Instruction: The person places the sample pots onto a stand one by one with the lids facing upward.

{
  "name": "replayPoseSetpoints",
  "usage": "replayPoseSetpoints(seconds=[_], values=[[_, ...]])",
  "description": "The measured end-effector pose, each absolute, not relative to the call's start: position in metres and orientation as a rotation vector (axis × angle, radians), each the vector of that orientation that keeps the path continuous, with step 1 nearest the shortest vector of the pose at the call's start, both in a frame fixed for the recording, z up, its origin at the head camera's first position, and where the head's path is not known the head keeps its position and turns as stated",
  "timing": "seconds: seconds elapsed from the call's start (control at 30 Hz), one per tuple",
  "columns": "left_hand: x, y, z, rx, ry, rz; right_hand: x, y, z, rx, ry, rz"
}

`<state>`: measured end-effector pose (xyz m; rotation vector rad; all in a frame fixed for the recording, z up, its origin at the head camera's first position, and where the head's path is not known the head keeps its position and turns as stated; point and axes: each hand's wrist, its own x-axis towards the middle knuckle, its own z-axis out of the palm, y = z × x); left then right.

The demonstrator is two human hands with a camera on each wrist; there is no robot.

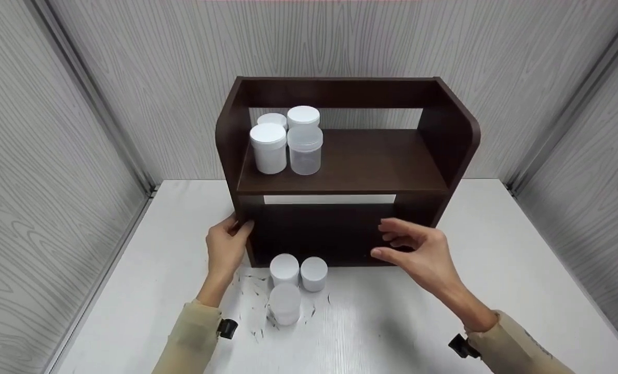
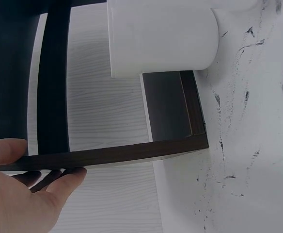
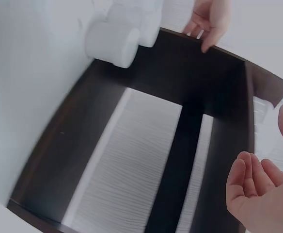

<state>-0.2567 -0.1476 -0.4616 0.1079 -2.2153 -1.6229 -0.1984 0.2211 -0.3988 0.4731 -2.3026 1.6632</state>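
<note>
A dark brown two-tier shelf (image 1: 381, 161) stands on the white table. My left hand (image 1: 228, 245) grips the edge of its left side panel (image 2: 132, 150), thumb on the inner face and fingers behind. In front of the shelf's lower right, my right hand (image 1: 418, 252) hangs in the air, fingers loosely bent and parted from the thumb, holding nothing. On the table before the lower tier stand two white lidded jars, a larger one (image 1: 284, 270) and a smaller one (image 1: 314, 274). A translucent lidded jar (image 1: 285, 304) is nearer to me.
Several jars stand at the left of the upper tier: a white jar (image 1: 269, 150) and a translucent jar (image 1: 305, 153) in front, white-lidded ones (image 1: 304, 115) behind. Dark scuff marks lie on the tabletop (image 1: 350, 322) around the front jars. Grey wood-grain walls (image 1: 184, 57) enclose the table.
</note>
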Motion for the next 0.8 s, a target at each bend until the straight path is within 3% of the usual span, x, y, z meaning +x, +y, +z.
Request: replayPoseSetpoints(seconds=[0.8], values=[[-0.256, -0.147, -0.461, 0.106, -2.210, -1.635, -0.193, 0.214, -0.484, 0.510, -2.566, 1.675]])
